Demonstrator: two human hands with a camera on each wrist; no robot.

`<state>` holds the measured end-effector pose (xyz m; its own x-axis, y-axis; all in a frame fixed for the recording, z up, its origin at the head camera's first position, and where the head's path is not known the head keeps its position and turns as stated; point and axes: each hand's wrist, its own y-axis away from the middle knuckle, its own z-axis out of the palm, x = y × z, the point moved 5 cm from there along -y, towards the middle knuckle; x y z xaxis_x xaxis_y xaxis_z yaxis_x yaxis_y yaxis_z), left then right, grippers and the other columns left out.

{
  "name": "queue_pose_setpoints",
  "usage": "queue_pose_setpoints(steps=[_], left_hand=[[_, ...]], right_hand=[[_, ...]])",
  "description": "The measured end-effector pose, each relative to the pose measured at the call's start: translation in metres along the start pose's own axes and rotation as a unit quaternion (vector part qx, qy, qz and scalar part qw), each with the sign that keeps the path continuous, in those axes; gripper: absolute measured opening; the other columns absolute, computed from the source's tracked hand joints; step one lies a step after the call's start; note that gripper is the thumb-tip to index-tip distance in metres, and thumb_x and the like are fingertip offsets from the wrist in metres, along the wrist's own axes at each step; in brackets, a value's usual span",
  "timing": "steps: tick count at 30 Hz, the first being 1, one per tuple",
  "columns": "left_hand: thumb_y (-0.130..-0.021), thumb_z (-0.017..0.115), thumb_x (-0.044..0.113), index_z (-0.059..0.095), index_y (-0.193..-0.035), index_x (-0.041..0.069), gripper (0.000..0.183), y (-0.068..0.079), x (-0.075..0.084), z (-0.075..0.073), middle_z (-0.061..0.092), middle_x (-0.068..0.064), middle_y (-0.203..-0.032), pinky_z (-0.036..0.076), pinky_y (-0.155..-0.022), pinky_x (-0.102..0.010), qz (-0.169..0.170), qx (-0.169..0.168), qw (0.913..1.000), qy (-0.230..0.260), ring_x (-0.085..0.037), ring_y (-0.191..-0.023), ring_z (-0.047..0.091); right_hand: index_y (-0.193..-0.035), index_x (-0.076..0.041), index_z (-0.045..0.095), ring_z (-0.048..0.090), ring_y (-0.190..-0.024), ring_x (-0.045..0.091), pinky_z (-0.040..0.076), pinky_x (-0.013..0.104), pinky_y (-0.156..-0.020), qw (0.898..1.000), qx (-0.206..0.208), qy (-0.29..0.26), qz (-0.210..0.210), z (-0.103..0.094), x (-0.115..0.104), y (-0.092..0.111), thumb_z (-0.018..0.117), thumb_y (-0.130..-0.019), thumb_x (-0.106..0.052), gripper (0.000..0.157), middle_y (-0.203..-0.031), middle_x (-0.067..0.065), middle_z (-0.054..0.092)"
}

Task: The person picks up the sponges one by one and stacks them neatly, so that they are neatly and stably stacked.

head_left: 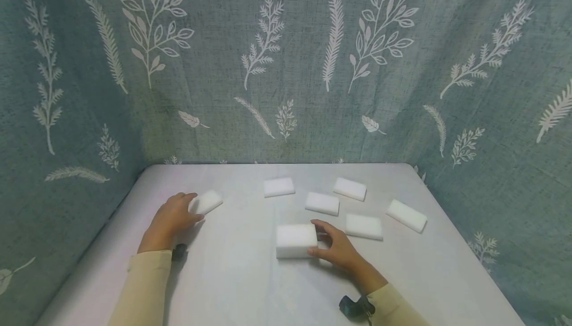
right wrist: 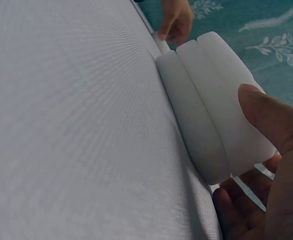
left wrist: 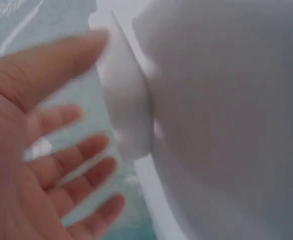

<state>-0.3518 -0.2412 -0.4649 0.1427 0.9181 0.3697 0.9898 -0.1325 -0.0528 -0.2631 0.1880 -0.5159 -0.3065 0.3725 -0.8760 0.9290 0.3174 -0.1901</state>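
Note:
My left hand (head_left: 173, 214) is at the left of the table, with its fingers spread around the near end of a white sponge block (head_left: 210, 202). In the left wrist view its fingers are loosely extended, and the thumb overlaps the sponge's edge; contact is unclear. Near the middle of the table, my right hand (head_left: 336, 249) holds the right end of a stack of white sponges (head_left: 292, 241). The right wrist view shows layered sponges (right wrist: 206, 100) with the thumb on the near side and the fingers on the far side.
Several more white sponges lie flat and apart on the white table (head_left: 237, 276): one at the back middle (head_left: 279, 187), others toward the right, such as the tilted one (head_left: 406, 215). A patterned green-blue curtain (head_left: 286, 68) surrounds the back and sides.

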Motion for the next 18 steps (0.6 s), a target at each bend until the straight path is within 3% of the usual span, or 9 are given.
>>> queue_pose_setpoints(steps=[6,18], left_hand=[[-0.082,0.078,0.033,0.046,-0.138,-0.006,0.075,0.002,-0.012,0.006,0.050,-0.031,-0.127,0.038,-0.093,-0.065,-0.029,-0.014,0.9993,0.018,-0.048,-0.113,0.050],[-0.084,0.076,0.023,0.049,-0.134,-0.009,0.065,0.001,-0.014,0.008,0.053,-0.031,-0.123,0.038,-0.096,-0.062,-0.013,-0.009,0.9994,0.031,-0.047,-0.112,0.051]], right_hand=[[-0.142,-0.010,0.047,0.057,-0.118,0.029,0.044,0.041,-0.100,1.000,-0.003,0.006,0.005,0.000,-0.001,0.000,0.084,-0.077,-0.030,0.078,-0.138,0.011,0.052],[-0.142,-0.009,0.047,0.055,-0.119,0.029,0.043,0.039,-0.101,1.000,0.001,0.003,0.006,0.002,-0.001,-0.001,0.084,-0.076,-0.029,0.078,-0.138,0.011,0.052]])
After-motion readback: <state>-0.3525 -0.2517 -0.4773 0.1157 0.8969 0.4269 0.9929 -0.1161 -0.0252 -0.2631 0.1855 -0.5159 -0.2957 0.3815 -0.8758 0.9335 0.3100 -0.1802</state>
